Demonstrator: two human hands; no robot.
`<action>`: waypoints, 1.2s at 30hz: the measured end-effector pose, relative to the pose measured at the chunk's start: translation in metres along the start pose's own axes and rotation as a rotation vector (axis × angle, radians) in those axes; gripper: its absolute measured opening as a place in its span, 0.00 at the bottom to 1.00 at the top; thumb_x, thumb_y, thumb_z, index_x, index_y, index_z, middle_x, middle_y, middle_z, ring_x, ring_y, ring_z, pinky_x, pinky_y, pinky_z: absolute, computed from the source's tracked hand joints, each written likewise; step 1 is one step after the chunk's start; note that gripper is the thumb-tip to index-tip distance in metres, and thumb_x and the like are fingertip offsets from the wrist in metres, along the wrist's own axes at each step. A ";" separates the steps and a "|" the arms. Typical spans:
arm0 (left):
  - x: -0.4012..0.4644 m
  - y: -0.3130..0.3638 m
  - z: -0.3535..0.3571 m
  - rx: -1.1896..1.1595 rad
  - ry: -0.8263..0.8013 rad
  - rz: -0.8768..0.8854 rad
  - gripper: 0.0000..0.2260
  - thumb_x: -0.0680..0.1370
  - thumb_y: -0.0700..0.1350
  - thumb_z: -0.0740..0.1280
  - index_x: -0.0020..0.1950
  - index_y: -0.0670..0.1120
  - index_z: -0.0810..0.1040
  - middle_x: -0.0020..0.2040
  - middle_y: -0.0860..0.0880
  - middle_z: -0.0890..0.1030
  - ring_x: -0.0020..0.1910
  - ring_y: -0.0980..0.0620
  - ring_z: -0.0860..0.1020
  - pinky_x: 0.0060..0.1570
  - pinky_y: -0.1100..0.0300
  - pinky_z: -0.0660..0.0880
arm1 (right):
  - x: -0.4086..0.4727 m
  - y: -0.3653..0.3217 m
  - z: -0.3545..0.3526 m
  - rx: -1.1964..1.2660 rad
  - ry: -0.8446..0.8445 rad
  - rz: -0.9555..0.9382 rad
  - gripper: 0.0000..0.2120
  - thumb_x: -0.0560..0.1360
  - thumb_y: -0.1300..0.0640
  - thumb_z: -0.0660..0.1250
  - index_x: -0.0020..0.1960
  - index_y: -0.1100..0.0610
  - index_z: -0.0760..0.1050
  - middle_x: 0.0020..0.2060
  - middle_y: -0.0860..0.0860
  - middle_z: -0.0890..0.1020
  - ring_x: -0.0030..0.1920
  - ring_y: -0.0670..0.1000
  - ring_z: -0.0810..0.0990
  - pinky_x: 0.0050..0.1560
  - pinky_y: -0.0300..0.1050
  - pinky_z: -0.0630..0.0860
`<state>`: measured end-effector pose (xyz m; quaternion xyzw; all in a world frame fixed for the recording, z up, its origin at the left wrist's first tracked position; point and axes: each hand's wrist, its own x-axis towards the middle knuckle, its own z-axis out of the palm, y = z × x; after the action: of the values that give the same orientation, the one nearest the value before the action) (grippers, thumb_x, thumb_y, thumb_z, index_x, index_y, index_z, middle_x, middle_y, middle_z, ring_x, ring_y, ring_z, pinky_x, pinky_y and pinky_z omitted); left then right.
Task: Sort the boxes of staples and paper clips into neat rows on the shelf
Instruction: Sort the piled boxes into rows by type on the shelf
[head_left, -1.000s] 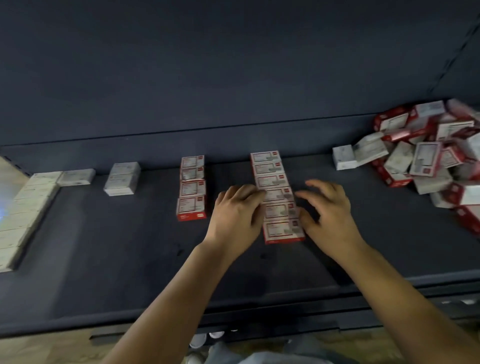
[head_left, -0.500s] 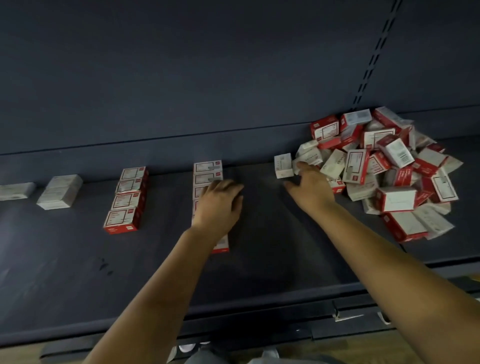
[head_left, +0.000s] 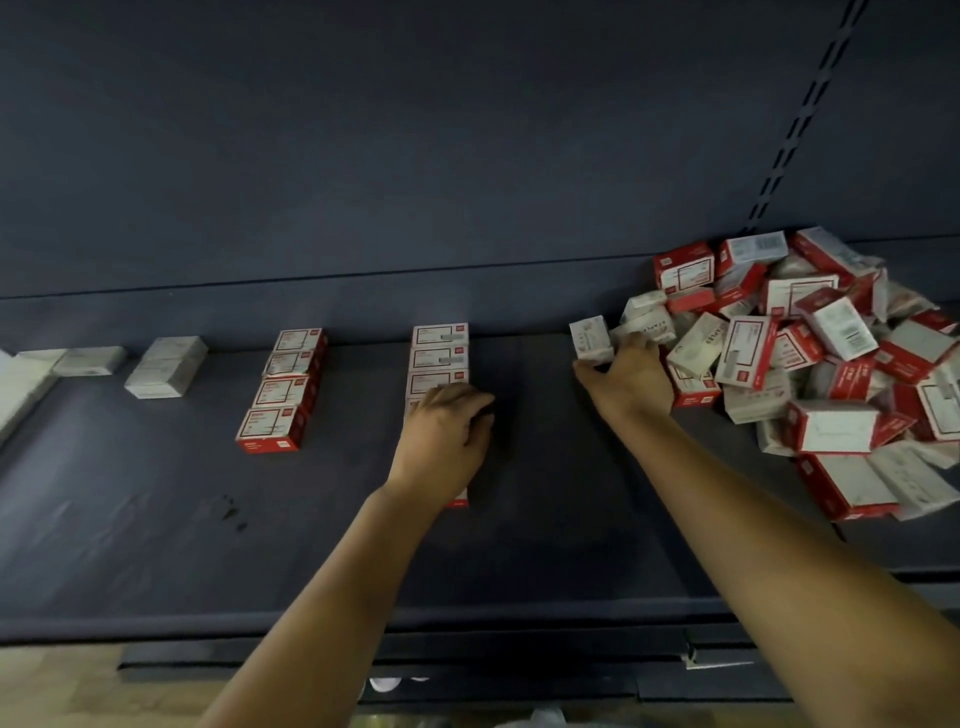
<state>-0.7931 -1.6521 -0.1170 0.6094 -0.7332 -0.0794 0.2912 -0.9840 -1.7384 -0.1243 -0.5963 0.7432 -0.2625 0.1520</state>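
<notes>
My left hand (head_left: 441, 447) lies flat on the middle row of red and white boxes (head_left: 439, 358), with the fingers nearly straight and holding nothing. I can count three boxes of that row behind my hand, and a red corner of one more peeks out under my wrist. The rest of that row is hidden.

My right hand (head_left: 631, 382) reaches to the edge of the big pile of boxes (head_left: 810, 358). Its grip touches a small white box (head_left: 589, 338) that stands at the pile's left side, thumb low beside it, but I cannot tell if the fingers close on it. The pile has too many boxes to count, all tipped and mixed up.

To the left is another row of four red and white boxes (head_left: 283, 389). Further left sit a stack of white boxes (head_left: 166, 366) and one more white box (head_left: 88, 360). Everything lies on the dark shelf (head_left: 156, 519).
</notes>
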 end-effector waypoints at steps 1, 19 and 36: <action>-0.001 0.000 0.000 -0.003 0.005 0.003 0.11 0.73 0.41 0.66 0.53 0.41 0.81 0.51 0.43 0.81 0.50 0.41 0.78 0.51 0.47 0.76 | 0.000 -0.001 0.001 0.004 -0.007 0.010 0.33 0.71 0.46 0.69 0.67 0.63 0.61 0.63 0.61 0.69 0.60 0.60 0.72 0.54 0.53 0.72; -0.004 0.023 -0.023 -0.360 0.039 -0.106 0.11 0.77 0.41 0.65 0.59 0.45 0.79 0.53 0.52 0.81 0.54 0.59 0.76 0.52 0.77 0.67 | -0.055 0.011 -0.026 0.535 -0.145 -0.306 0.17 0.70 0.68 0.70 0.56 0.57 0.75 0.53 0.53 0.77 0.49 0.46 0.78 0.48 0.30 0.73; -0.015 0.049 -0.044 -1.377 -0.313 -0.398 0.13 0.71 0.32 0.63 0.52 0.42 0.80 0.47 0.47 0.84 0.50 0.51 0.81 0.50 0.59 0.78 | -0.115 -0.007 -0.068 0.939 -0.162 -0.279 0.08 0.70 0.67 0.70 0.40 0.56 0.74 0.34 0.50 0.78 0.35 0.45 0.76 0.37 0.33 0.74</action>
<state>-0.8106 -1.6158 -0.0631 0.3915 -0.4257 -0.6595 0.4801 -0.9867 -1.6139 -0.0751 -0.5757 0.4438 -0.5397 0.4248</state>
